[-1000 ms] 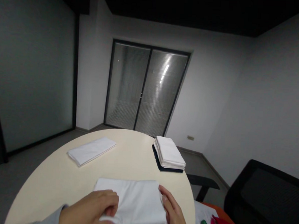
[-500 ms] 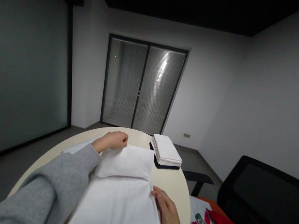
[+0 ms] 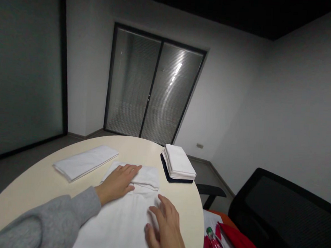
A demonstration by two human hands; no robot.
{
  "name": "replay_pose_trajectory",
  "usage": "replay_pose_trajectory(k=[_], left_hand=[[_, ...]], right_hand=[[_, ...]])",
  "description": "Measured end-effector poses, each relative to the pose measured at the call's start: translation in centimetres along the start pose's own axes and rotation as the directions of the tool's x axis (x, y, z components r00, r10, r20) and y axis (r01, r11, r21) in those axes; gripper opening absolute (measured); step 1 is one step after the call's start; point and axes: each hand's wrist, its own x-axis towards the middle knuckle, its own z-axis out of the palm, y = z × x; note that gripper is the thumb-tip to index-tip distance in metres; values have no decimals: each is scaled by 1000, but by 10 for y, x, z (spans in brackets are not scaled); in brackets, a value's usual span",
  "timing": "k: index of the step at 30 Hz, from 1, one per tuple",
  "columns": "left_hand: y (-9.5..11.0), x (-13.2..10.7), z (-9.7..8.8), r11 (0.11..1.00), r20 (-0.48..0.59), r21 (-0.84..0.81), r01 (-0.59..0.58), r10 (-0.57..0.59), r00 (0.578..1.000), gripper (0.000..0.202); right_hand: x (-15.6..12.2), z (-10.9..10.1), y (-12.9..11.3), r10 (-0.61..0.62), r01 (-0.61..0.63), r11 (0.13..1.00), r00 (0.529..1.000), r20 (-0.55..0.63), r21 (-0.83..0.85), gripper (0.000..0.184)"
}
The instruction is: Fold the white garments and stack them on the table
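A white cloth [image 3: 120,218] lies spread out on the round cream table [image 3: 32,190] in front of me. My left hand [image 3: 119,181], in a grey sleeve, rests flat on the cloth's far part with fingers stretched out. Nearer to me, my right hand [image 3: 163,228] presses flat on the cloth's right side, fingers spread. Neither hand holds anything.
A folded white cloth [image 3: 84,162] lies at the table's left. A stack of folded white cloths on a dark one [image 3: 178,166] sits at the far right edge. A black chair [image 3: 283,217] stands to the right, with red items and a pen [image 3: 216,247] beside the table.
The left hand unfolded the cloth away from me, then laid it down and flattened on it. The right hand moved from the cloth's edge onto its surface. The view shifted right.
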Motion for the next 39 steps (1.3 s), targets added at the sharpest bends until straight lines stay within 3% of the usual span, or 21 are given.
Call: replay_pose_trajectory(k=[2,4,7,11,14,16,19,22,24,27,29,31,35,39], left_hand=[[-2,10,-6,998,37,66,-14,11,999,73],[-5,28,-15,989,103,137,-64,50,993,52],[-16,69,-36,970,60,225,-97,85,995,13],[-33,127,-70,961,-176,273,51,-2,984,27],[-29,142,-79,964,-230,257,69,-8,973,29],[-20,134,-70,976,-168,218,-27,65,984,24],[-14,108,-44,983,-2,79,-167,168,986,23],[-22,84,-14,990,126,-41,-132,136,983,32],[-31,77,3,995,220,-75,-65,80,972,51],[-42,79,20,997,318,-76,-3,27,948,66],[-46,88,24,997,333,-72,-7,31,943,65],[-48,99,24,997,342,-75,-18,43,939,59],[-56,112,26,997,350,-81,1,28,936,57],[-66,116,39,995,384,-94,32,6,923,56]], right_hand=[[6,-11,-16,-83,84,996,981,175,2,54],[9,-18,-26,-125,125,992,949,290,18,60],[7,-14,-25,-132,132,991,944,302,20,61],[6,3,-11,-128,129,992,948,290,17,64],[10,11,-2,-119,124,992,948,295,1,65],[12,12,1,-109,125,992,934,340,-26,66],[13,11,4,-130,168,984,908,398,-61,66],[12,10,4,-152,198,977,904,400,-77,67],[12,11,3,-136,183,980,903,407,-79,66],[13,10,2,-93,137,988,890,446,-66,64],[19,4,2,-78,109,993,871,485,-35,62],[28,-7,2,-60,70,998,885,462,-4,61],[64,-26,2,-15,30,999,948,317,-41,68],[104,-22,0,37,9,994,913,406,-111,59]])
